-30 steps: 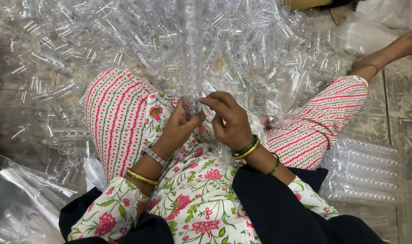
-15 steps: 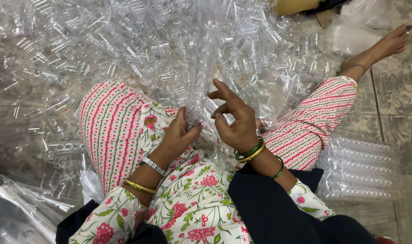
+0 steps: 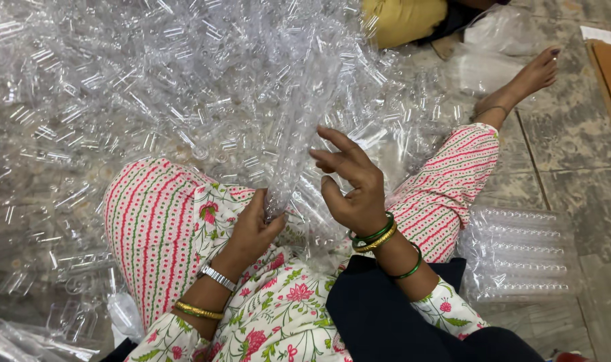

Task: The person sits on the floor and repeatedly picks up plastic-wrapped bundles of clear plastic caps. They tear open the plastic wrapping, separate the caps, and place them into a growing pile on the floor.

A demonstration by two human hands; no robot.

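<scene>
In the head view, the person sits on the floor with knees spread, and the left hand is clenched around the lower end of a long clear plastic sleeve packed with small transparent pieces; that grip grasps the sleeve just above the lap, while the sleeve rises tilted up and away toward the heap of clear plastic pieces that covers the floor ahead. The right hand is released, fingers spread and slightly curled, just beside the sleeve on its right (whether a fingertip touches the plastic cannot be told). A silver watch and a gold bangle sit on the left wrist, green and gold bangles on the right. A stack of filled clear sleeves lies on the floor beside the right leg, near the knee, and a bare foot stretches out beyond.
</scene>
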